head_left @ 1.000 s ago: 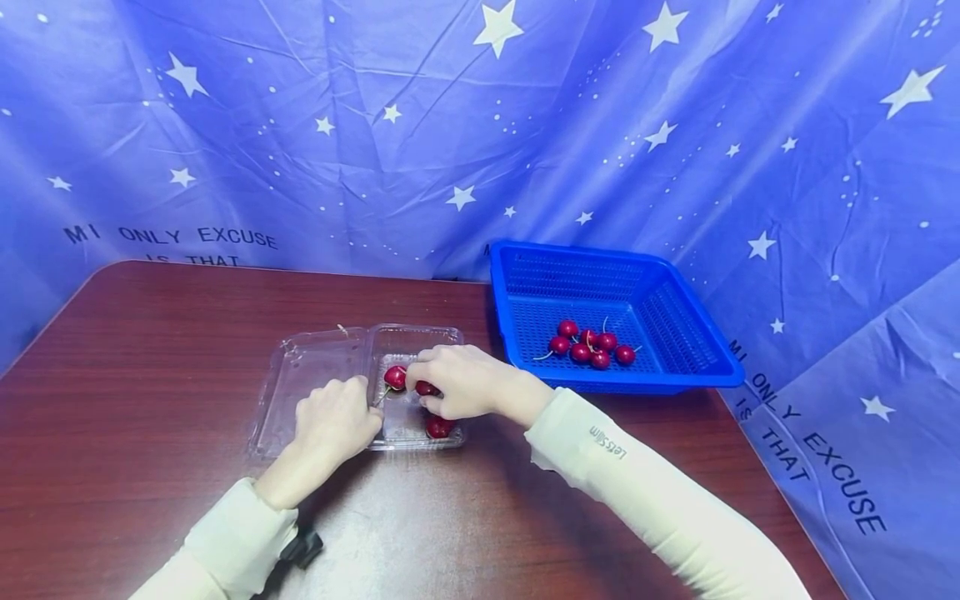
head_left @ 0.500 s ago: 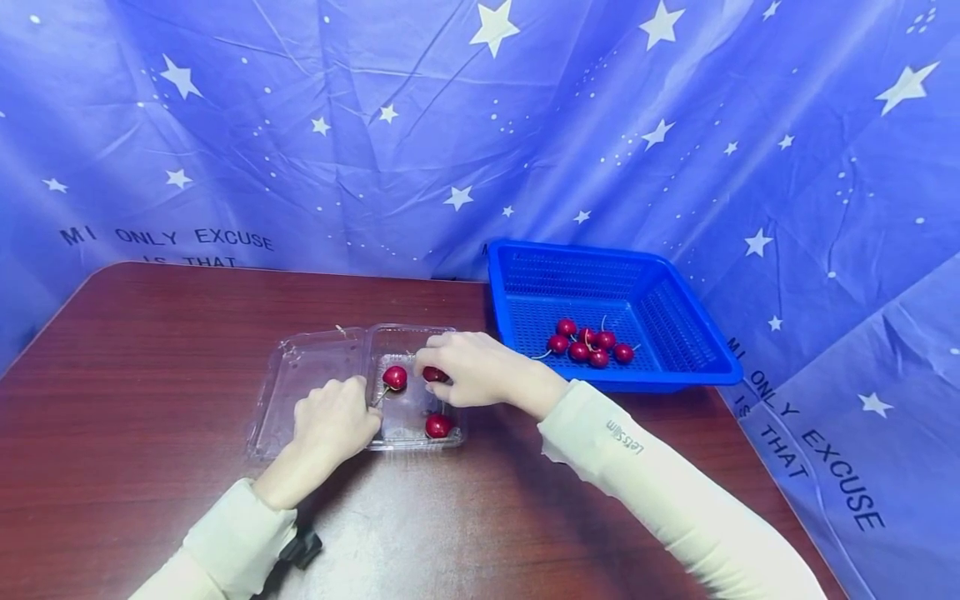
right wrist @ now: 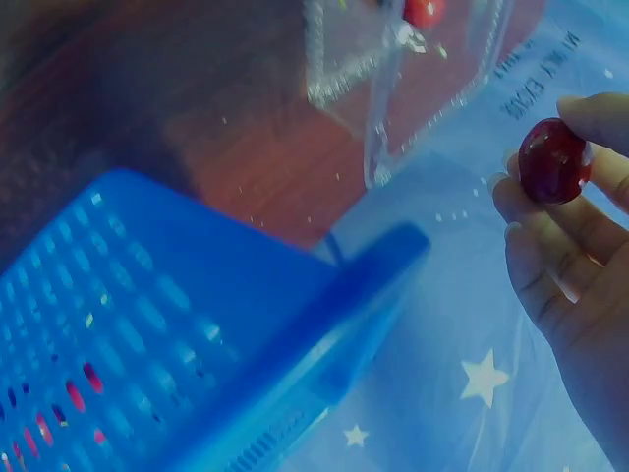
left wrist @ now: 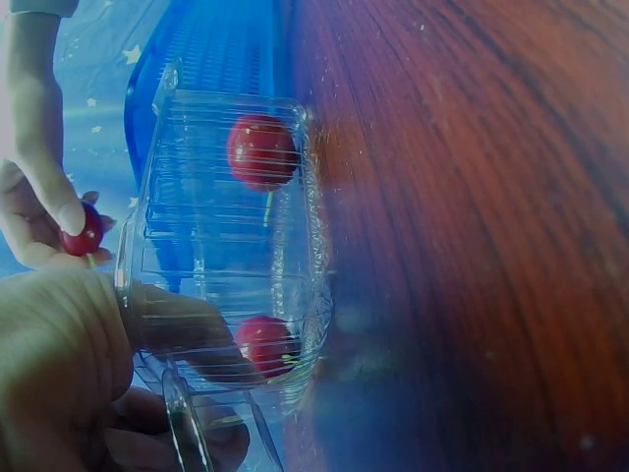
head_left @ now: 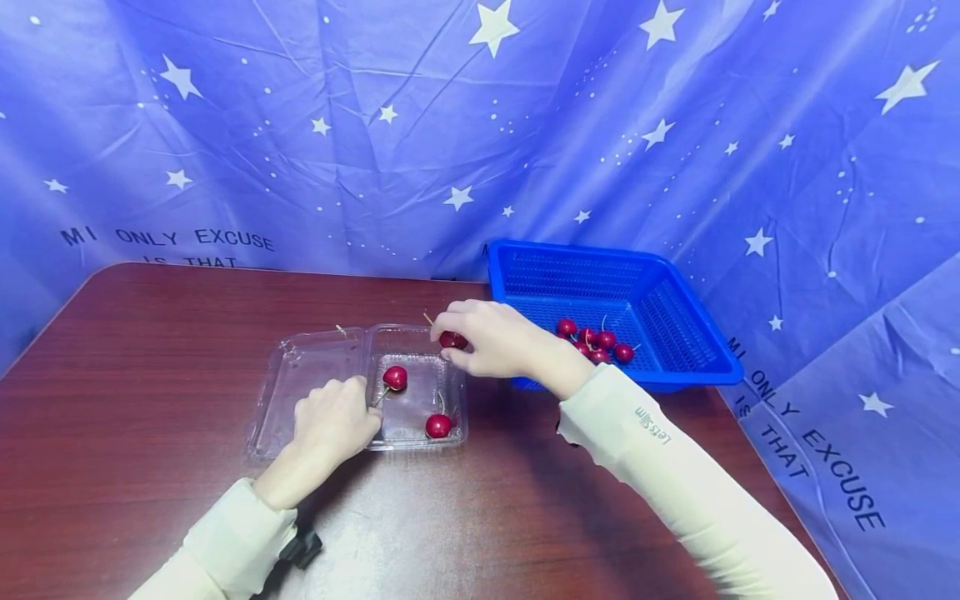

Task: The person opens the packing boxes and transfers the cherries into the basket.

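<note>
In the head view my right hand (head_left: 487, 337) pinches a dark red cherry (head_left: 452, 340) between thumb and fingers, above the upper right rim of a clear plastic clamshell box (head_left: 408, 337). The right wrist view shows that cherry (right wrist: 555, 162) at the fingertips. My left hand (head_left: 336, 425) grips the box at its hinge side, with the thumb inside the wall in the left wrist view. Two cherries lie apart in the box: one (head_left: 395, 377) near the left hand, another (head_left: 438, 426) at the lower right corner. The box lid (head_left: 300, 375) lies open to the left.
A blue plastic basket (head_left: 675, 367) stands on the right of the brown table (head_left: 150, 400), holding several cherries (head_left: 604, 340) with stems. A blue star-patterned curtain (head_left: 337, 150) hangs behind and to the right of the table.
My right hand has lifted a cherry out of the box and moved it up and right, to the box's far rim. The left hand has stayed in place.
</note>
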A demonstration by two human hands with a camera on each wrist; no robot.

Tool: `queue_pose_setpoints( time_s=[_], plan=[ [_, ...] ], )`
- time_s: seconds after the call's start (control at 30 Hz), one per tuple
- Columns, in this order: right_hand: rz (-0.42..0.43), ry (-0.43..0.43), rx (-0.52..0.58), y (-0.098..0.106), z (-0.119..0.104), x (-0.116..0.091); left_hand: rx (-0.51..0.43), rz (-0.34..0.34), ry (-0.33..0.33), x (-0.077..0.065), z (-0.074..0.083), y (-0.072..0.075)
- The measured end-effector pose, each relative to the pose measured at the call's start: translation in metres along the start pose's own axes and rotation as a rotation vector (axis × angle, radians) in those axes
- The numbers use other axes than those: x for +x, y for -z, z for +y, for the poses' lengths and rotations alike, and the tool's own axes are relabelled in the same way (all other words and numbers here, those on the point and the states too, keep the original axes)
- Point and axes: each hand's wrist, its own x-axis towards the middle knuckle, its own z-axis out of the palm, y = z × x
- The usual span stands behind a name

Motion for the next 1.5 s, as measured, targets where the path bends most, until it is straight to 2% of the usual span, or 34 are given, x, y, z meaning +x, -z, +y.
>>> queue_pose_setpoints(
  time_s=[0.4,0.8,1.17,1.5],
  plan=[
    [0.04,-0.115,0.007,0.023,0.023,-0.009,-0.005,-0.011,0.001,0.0,0.0,0.001],
    [0.091,-0.199,0.0,0.031,0.044,-0.018,-0.002,-0.016,0.009,-0.001,0.0,0.0],
    [0.098,-0.292,0.028,0.038,0.066,-0.027,-0.003,-0.011,0.008,0.0,0.0,0.0],
    [0.079,-0.408,0.036,0.044,0.09,-0.044,0.001,-0.017,0.007,0.0,0.0,0.0]
  ],
)
